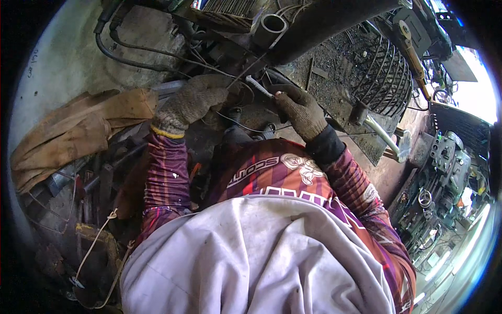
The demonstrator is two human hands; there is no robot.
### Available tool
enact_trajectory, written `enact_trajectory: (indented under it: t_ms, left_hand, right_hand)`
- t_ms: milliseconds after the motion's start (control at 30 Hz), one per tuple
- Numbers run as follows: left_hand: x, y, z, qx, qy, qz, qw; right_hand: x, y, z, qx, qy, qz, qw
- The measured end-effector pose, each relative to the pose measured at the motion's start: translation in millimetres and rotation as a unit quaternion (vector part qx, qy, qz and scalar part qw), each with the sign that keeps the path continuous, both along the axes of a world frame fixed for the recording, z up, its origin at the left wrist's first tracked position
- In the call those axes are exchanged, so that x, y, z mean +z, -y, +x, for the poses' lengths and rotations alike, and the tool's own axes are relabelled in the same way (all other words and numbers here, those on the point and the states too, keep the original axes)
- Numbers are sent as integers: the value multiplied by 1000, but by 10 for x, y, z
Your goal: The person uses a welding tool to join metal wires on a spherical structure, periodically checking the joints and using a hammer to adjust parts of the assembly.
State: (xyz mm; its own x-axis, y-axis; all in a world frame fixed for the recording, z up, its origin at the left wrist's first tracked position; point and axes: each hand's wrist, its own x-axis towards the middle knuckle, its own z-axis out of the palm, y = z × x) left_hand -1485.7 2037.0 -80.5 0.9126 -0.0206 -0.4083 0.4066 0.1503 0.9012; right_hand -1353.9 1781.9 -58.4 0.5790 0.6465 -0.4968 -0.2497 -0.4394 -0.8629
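My left hand [196, 100], in a dirty grey knitted glove with a yellow cuff edge, is closed around a thin metal rod [256, 62]. The rod slants up from the fingers toward the open end of a short pipe [273, 24]. My right hand [302, 111], gloved alike, grips a slender whitish stick-like tool [259, 86] whose tip points toward the left hand; its exact kind is not clear. Both hands are held in front of my body, a short gap apart. A dark cable [151, 47] runs behind the left hand.
A brown leather-like cloth [78, 131] lies over metal scraps at the left. At the right are a round black metal-strip cage [384, 78] and a hammer [361, 113] on a dirty plate. A large dark cylinder [324, 26] crosses above; a grey machine [444, 167] stands far right.
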Motion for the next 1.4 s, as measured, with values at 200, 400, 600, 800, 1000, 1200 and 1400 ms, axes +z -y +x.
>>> enact_trajectory:
  t_ms: [200,400,600,800,1000,1200,1400]
  left_hand:
    - [209,39,310,-49,-9,26,998]
    - [85,377,524,-37,90,154,983]
    - [166,408,555,-20,-41,91,995]
    - [218,344,773,-118,-41,208,970]
    - [500,637,1059,-23,-28,242,970]
    - [158,629,979,112,-25,137,984]
    - [287,729,937,226,-120,83,963]
  right_hand:
    - [-79,83,24,-18,29,-21,999]
    - [-50,112,60,-38,39,10,998]
    - [-211,126,85,-40,42,17,998]
    - [-30,62,82,-30,45,5,999]
    - [94,124,121,-45,138,27,989]
    - [223,452,146,-72,415,-16,907]
    - [153,539,206,-87,416,-36,904]
